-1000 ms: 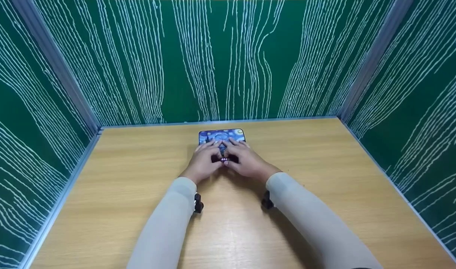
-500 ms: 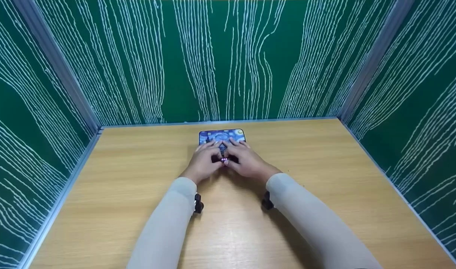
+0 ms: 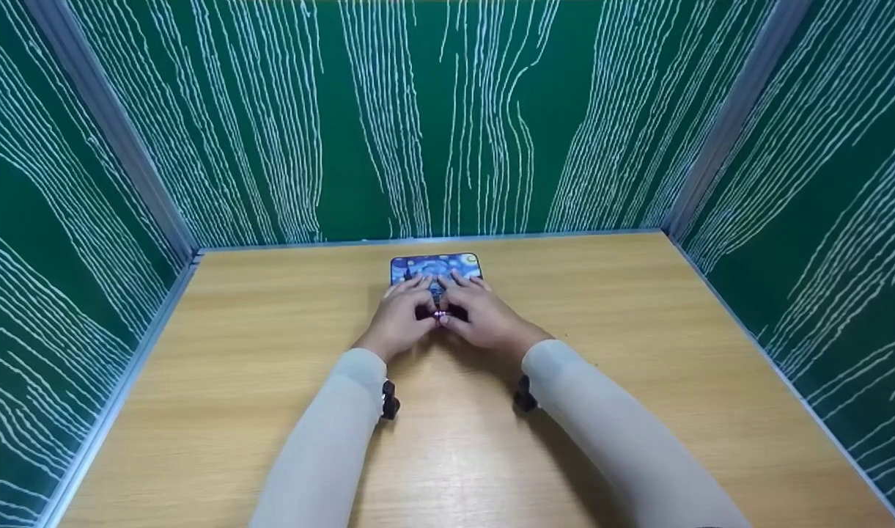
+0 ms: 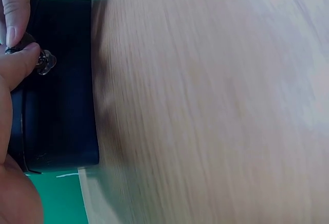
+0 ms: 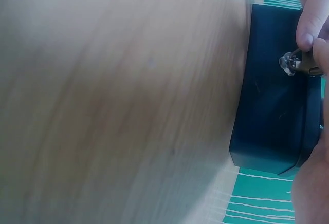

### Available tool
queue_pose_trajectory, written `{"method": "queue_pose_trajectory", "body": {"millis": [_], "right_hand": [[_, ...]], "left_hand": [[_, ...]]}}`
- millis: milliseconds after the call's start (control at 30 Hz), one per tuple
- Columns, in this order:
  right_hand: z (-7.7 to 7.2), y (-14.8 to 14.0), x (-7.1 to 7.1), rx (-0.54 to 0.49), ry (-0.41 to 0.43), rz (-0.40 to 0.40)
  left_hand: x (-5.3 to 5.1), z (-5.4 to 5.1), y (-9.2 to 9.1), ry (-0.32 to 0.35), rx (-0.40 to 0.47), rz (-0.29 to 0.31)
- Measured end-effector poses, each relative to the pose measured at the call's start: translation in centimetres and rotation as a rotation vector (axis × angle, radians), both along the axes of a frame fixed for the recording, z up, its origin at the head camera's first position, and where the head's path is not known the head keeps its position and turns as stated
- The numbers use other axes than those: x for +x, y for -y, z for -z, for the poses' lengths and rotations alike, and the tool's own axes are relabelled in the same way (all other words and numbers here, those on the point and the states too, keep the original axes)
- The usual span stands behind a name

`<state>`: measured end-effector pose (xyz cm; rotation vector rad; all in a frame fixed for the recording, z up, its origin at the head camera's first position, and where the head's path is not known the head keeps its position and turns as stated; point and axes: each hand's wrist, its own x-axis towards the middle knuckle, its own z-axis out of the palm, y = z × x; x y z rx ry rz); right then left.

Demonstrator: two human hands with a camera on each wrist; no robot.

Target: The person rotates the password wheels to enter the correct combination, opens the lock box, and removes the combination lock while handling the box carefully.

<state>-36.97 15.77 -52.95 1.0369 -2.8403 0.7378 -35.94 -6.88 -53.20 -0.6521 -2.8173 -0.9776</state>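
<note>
A small box stands on the table, with a blue swirling picture on its lid (image 3: pixel 436 265) and a black front (image 4: pixel 61 100). On that front sits a metal clasp (image 4: pixel 47 62), also visible in the right wrist view as a clasp (image 5: pixel 290 63). My left hand (image 3: pixel 403 317) and right hand (image 3: pixel 487 315) come in from both sides, fingers over the lid. Thumb and forefinger of each hand pinch the clasp's metal part. The two thumbs nearly meet at the middle, and the fingers hide part of the clasp.
The wooden table (image 3: pixel 286 440) has a green wall (image 3: pixel 447 117) with wavy white lines behind it and similar walls on both sides. A metal edge strip (image 3: pixel 124 374) runs along the left. Small dark devices (image 3: pixel 390 400) are at the wrists.
</note>
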Motion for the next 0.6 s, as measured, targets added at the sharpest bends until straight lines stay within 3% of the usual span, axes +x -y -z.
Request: {"method": "queue_pose_trajectory", "body": {"millis": [300,600], "right_hand": [[-0.31,-0.17,0.21,0.010,0.009,0.003],[-0.34,-0.04,0.11,0.006,0.031,0.018]], "left_hand": [[-0.10,0.09,-0.11,-0.015,-0.004,0.006],[0.05,-0.03,-0.11,0.012,0.006,-0.012]]}}
